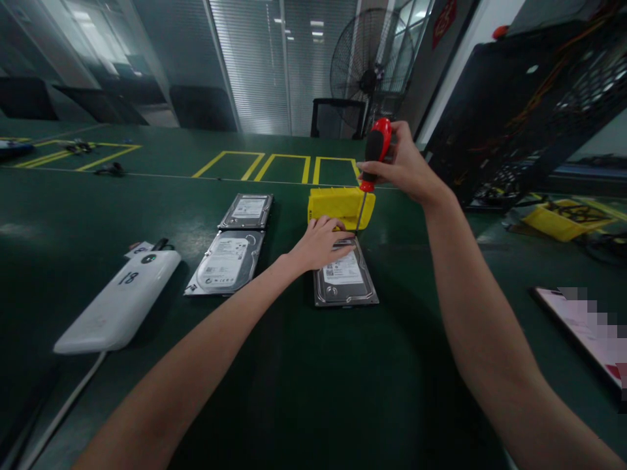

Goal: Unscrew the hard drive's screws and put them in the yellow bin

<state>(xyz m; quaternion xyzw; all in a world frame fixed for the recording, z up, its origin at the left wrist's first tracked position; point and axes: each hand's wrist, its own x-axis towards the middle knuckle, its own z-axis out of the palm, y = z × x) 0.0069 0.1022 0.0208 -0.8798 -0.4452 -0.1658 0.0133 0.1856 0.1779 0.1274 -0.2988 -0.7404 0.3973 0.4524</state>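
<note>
While the person leans over the green table [304, 391], the head camera shows a hard drive [345, 277] lying flat, label up, right in front of them; everything else is best placed from it. The left hand [319, 243] rests on the drive's far end, fingers spread and pressed flat on the metal rather than curled around anything. The right hand [399, 163] is raised above the drive's far right corner, its fingers wrapped tight around the red-and-black handle of a screwdriver [371, 166]. The tool stands nearly upright, its thin shaft running down to that far corner of the drive; whether the tip sits in a screw I cannot tell, since it is too small to make out.

Just behind the drive, touching or almost touching its far edge, sits a yellow plastic bin [337, 203]. To the drive's left lie two more drives: a nearer one [226, 262] alongside it and a farther one [246, 211] beyond that, both flat with labels up. Farther left again lies a white power bank [122, 301] with a cable trailing toward the near edge. Well to the drive's right lies a clipboard or tablet [582, 333], partly blurred. Beyond the drive to the right stands a black rack [524, 104] with wiring, and well behind it a standing fan [369, 72].
</note>
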